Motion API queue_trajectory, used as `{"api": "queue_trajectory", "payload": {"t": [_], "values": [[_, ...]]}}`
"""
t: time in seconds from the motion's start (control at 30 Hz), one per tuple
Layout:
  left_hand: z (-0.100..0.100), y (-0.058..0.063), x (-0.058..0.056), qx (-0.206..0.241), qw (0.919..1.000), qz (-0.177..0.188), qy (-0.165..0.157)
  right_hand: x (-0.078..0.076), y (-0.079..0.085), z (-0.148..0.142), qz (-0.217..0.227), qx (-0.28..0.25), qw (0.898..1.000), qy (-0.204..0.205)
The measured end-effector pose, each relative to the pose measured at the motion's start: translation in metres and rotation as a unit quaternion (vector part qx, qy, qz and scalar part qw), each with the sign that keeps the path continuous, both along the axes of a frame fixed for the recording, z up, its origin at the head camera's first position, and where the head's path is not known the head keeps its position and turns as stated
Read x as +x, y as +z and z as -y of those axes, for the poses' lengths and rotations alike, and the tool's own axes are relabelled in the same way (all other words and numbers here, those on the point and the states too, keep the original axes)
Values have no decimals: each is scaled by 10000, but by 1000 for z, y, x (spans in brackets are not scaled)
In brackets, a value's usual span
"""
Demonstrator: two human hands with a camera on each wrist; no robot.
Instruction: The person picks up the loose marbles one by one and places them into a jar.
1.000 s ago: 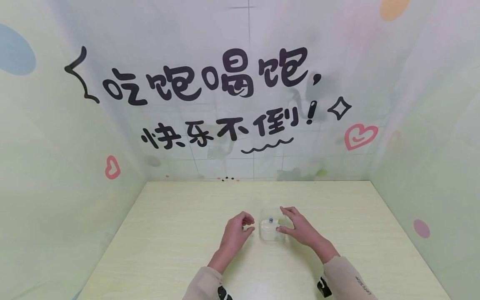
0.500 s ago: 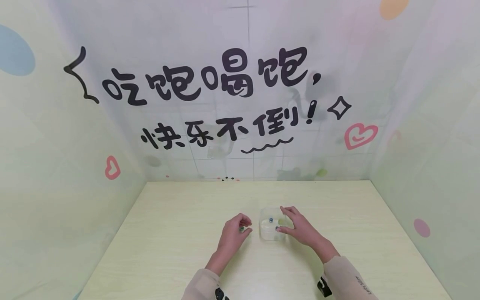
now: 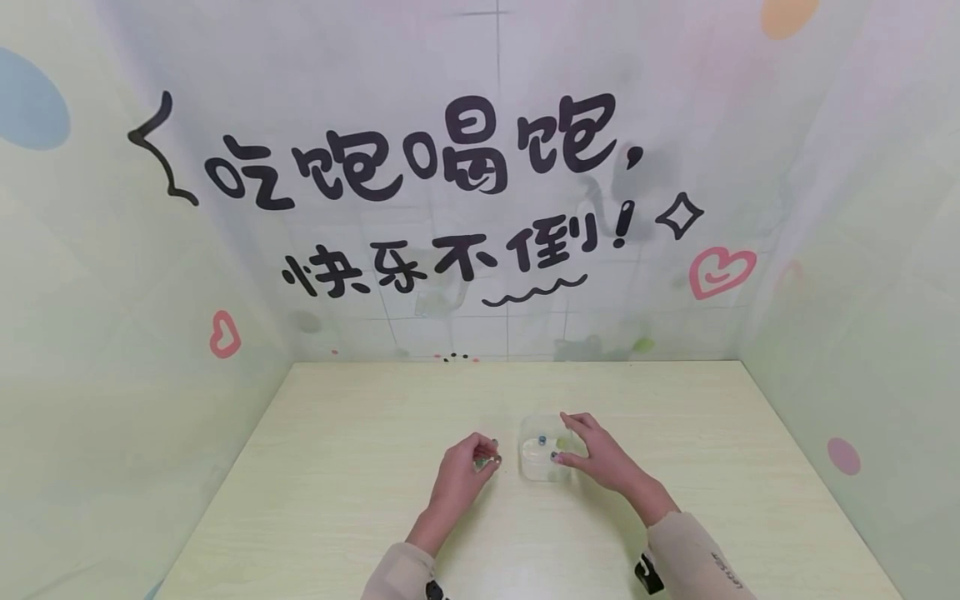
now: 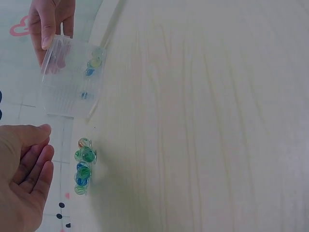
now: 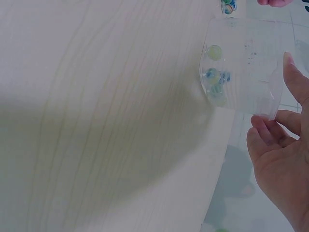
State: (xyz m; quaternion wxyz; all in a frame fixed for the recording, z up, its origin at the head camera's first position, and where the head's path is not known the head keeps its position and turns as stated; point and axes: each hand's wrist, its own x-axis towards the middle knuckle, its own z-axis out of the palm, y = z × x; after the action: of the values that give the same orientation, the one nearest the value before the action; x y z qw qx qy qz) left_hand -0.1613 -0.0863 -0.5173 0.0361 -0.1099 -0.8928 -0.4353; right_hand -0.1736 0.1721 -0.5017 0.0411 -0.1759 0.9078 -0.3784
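Observation:
My right hand (image 3: 606, 460) holds a clear plastic box (image 3: 534, 472) at its right side, the thumb and fingers spread along the rim. Inside the box lie a few glass marbles, among them a blue marble (image 3: 542, 440) and a yellowish marble (image 5: 214, 52). To the left of the box, my left hand (image 3: 459, 477) hangs over the table with its fingers loosely bent. In the left wrist view a cluster of green, blue and orange-swirled marbles (image 4: 84, 166) sits on the table, apart from the fingertips. From the head view these marbles are partly hidden behind that hand.
A pale wood-grain table (image 3: 360, 417) stretches around both hands. Behind it rises a printed back wall (image 3: 465, 325) with dark lettering, and similar side walls (image 3: 847, 367) close in the left and right.
My left hand has drawn back slightly to the left and toward me, and more marbles show beyond its fingers. The right hand and the box have stayed in place.

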Motion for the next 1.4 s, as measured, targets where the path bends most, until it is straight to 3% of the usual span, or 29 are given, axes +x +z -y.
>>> {"api": "queue_trajectory", "payload": {"t": [1.4], "values": [[12,-25,0,-613,9981,67,75,-2,-3,-1,39,-10,10000,-31]]}}
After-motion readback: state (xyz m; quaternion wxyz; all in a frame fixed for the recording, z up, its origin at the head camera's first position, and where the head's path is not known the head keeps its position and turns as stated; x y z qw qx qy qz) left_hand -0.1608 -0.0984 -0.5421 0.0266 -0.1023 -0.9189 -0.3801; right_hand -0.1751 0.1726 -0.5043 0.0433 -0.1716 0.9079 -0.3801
